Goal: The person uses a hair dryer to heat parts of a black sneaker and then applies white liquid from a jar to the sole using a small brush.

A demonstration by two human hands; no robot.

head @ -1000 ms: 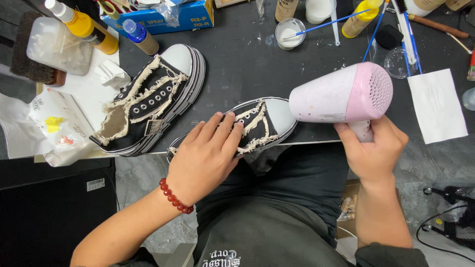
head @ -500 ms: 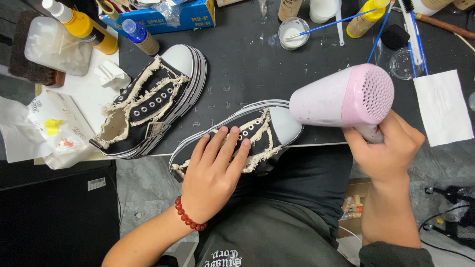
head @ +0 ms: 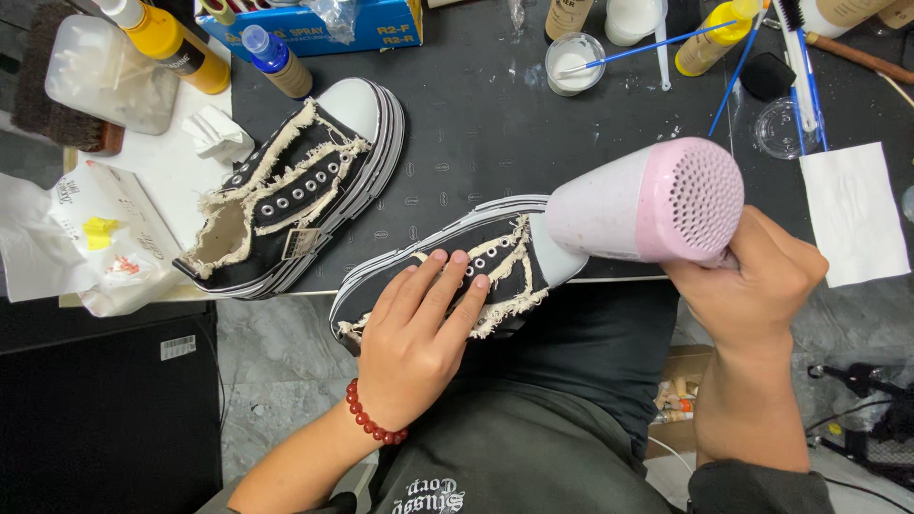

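Note:
My left hand (head: 419, 333) grips a black sneaker with frayed cream edges (head: 495, 262), held tilted over the table's front edge above my lap. A red bead bracelet is on that wrist. My right hand (head: 752, 286) holds a pink and white hair dryer (head: 647, 205) by its handle, with the nozzle close to the sneaker's white toe. A second matching black sneaker (head: 295, 190) lies on the dark table (head: 476, 124) to the left, untouched.
At the table's back stand a yellow bottle (head: 176, 43), a blue-capped bottle (head: 276, 62), a blue box (head: 324, 24), a small cup of white paste (head: 576, 62) and several brushes (head: 790, 57). White paper (head: 857, 214) lies right; crumpled wrapping (head: 95, 238) left.
The view has tightened on the sneaker and dryer. My left hand has slid the sneaker further out along its side, and the dryer has come closer to the toe.

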